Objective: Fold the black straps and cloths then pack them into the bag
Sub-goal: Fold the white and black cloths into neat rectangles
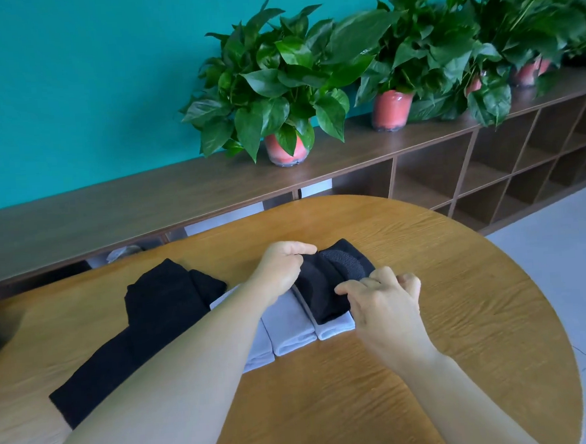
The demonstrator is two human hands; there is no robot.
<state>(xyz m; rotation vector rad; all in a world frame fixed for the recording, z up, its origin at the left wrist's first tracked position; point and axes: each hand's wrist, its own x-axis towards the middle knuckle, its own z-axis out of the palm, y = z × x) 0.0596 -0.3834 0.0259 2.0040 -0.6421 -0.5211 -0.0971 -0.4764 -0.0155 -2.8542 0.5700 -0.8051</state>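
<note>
A folded black cloth (pixel 326 285) lies on top of the rightmost of three rolled pale grey cloths (pixel 289 328) in the middle of the wooden table (pixel 462 314). My left hand (pixel 280 269) pinches the black cloth's far left edge. My right hand (pixel 385 300) grips its near right edge with curled fingers. To the left, a long black strap-like cloth (pixel 147 327) lies stretched out on the table, partly under my left forearm. No bag is in view.
A long low wooden shelf unit (pixel 453 174) with open cubbies runs behind the table along a teal wall. Several potted plants (pixel 277 95) stand on it. Pale tiled floor (pixel 569 273) lies to the right of the table's rounded edge.
</note>
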